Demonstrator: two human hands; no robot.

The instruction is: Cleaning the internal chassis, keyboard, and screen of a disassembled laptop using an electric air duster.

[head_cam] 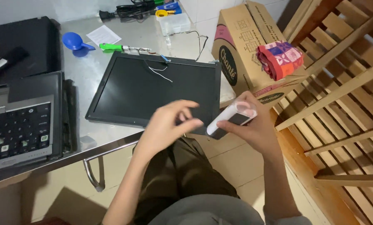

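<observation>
While my right hand (257, 127) grips the white tube (232, 118), its long axis slants lower-left toward my empty, loosely curled left hand (169, 125).

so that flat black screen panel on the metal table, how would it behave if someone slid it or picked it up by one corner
The screen panel looks thin and wide, so it would probably flex and could crack if lifted by one corner. Its near edge sits at the metal table rim, so a push toward the person might tip it off. Loose wires lying on it may snag.
</observation>
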